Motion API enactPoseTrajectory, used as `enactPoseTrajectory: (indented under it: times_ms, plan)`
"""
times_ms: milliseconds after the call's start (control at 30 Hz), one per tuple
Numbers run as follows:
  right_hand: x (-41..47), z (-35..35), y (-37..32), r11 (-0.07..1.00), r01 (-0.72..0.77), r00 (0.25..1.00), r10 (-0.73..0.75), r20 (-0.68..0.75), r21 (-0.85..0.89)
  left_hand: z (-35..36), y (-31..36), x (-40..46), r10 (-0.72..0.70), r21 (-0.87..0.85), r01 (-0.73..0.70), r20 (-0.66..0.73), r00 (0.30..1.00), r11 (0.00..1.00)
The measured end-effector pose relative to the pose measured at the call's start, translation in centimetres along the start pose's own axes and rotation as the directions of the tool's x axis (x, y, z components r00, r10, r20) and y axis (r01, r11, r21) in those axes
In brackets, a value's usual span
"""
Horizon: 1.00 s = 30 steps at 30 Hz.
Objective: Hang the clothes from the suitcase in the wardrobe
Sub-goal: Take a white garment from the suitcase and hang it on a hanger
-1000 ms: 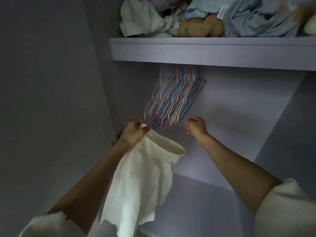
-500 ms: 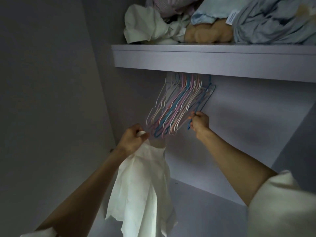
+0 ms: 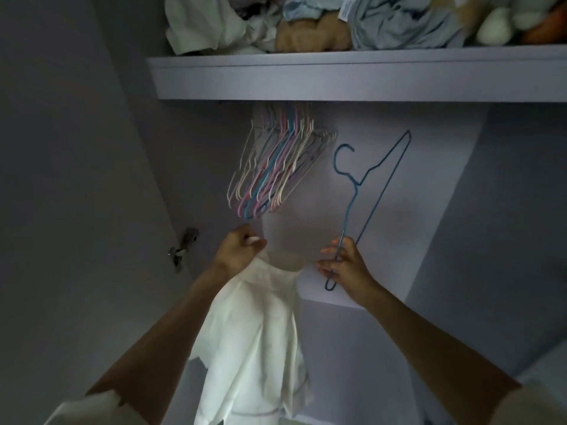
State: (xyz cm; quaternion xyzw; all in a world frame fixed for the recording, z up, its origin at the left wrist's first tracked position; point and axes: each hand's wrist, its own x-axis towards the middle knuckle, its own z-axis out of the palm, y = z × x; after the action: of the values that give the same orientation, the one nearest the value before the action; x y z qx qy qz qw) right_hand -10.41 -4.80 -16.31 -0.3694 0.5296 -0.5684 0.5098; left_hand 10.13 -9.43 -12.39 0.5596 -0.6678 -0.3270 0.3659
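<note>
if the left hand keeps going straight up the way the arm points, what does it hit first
Most likely the bunch of empty hangers hanging just above the left hand, which grips the white garment. Depth is unclear, so it might pass in front of them and meet the shelf.

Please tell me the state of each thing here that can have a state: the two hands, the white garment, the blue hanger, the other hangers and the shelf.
left hand: grips the white garment at its top.
white garment: hanging loose, not on a hanger.
right hand: holds the blue hanger.
blue hanger: off the rail, tilted, empty.
bunch of hangers: hanging under the shelf, all empty.
shelf: piled with crumpled clothes.
</note>
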Motion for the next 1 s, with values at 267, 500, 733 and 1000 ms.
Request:
enactPoseTrajectory:
  times_ms: [267,500,733,1000]
  plan:
    - [-6.7,-4.1,3.2,0.974,-0.053,0.912,-0.043,-0.409,-0.220,3.7,-1.7,-4.0,0.101,0.052,-0.109,0.129,0.987,0.993]
    - [-10.0,-4.9,3.9,0.932,0.149,0.735,-0.328,-0.594,-0.330,5.6,-2.8,-5.3,0.154,0.069,-0.171,0.197,0.968,0.983]
    - [-8.2,-3.7,-0.5,0.866,0.406,0.777,-0.159,-0.609,0.292,6.5,-1.5,-6.3,0.102,-0.121,-0.068,0.299,0.949,0.990]
    - [-7.3,-4.8,4.3,0.992,0.096,0.912,-0.056,-0.406,0.080,5.1,3.3,-5.7,-0.022,-0.590,0.037,0.032,0.999,0.807]
